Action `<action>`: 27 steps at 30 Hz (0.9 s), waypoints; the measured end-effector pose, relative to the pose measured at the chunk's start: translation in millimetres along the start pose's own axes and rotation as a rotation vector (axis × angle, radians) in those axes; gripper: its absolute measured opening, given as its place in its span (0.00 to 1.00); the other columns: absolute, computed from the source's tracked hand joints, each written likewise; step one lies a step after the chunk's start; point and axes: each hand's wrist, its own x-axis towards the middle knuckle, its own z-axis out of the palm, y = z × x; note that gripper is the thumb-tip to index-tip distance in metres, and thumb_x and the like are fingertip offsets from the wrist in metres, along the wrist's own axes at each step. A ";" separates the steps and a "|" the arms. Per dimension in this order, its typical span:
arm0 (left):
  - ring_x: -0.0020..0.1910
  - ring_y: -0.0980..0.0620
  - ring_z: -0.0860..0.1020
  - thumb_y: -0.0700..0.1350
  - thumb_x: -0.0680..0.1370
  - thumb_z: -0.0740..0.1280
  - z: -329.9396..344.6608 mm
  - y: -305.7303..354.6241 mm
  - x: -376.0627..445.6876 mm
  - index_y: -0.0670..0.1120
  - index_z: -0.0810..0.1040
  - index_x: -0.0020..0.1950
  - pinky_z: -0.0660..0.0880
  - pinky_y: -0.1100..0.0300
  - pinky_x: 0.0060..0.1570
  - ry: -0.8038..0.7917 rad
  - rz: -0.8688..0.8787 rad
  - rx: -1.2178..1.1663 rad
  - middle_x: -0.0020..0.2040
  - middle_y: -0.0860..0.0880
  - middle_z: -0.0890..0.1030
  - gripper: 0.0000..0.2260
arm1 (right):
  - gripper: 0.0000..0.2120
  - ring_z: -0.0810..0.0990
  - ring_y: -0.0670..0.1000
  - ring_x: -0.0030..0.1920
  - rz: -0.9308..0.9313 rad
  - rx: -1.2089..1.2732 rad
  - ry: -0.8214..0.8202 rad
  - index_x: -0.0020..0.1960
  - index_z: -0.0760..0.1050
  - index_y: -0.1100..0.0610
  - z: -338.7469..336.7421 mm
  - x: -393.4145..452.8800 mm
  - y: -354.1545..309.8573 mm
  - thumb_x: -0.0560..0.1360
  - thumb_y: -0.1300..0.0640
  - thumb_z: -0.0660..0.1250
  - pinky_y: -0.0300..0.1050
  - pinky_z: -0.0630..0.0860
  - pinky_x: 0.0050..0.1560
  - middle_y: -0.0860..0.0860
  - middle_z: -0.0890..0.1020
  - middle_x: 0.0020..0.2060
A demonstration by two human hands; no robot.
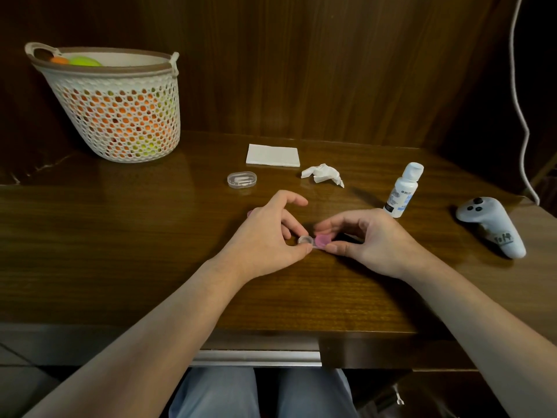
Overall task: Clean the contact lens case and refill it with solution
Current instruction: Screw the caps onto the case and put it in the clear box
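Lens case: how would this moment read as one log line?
lens case on table | left hand steadies open well | right hand on pink cap | bottle closed, untouched

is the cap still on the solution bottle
Yes, the solution bottle stands upright on the table with its white cap closed, apart from both hands.

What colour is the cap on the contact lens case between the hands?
Pink: the round pink screw cap on the small clear plastic contact lens case, seen in the head view.
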 end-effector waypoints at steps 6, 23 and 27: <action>0.51 0.67 0.81 0.51 0.73 0.82 0.0 0.8 -1.1 0.60 0.69 0.73 0.77 0.67 0.49 0.007 0.014 -0.001 0.48 0.66 0.85 0.33 | 0.16 0.82 0.31 0.57 0.005 -0.090 -0.062 0.58 0.82 0.34 -6.4 7.0 -2.4 0.76 0.51 0.79 0.31 0.70 0.59 0.28 0.85 0.52; 0.51 0.67 0.81 0.51 0.73 0.82 0.2 2.2 -1.3 0.59 0.69 0.73 0.75 0.69 0.49 0.007 0.011 -0.005 0.47 0.66 0.85 0.33 | 0.13 0.78 0.32 0.56 -0.050 -0.204 0.033 0.48 0.80 0.30 -4.0 -3.5 -5.8 0.68 0.26 0.71 0.36 0.74 0.50 0.25 0.81 0.51; 0.51 0.67 0.81 0.51 0.73 0.82 0.1 2.7 -1.0 0.59 0.70 0.74 0.74 0.70 0.48 0.009 0.003 -0.006 0.47 0.64 0.86 0.33 | 0.19 0.78 0.33 0.55 -0.037 -0.217 0.079 0.47 0.83 0.35 -4.5 -4.1 -2.8 0.66 0.23 0.70 0.35 0.74 0.48 0.33 0.84 0.46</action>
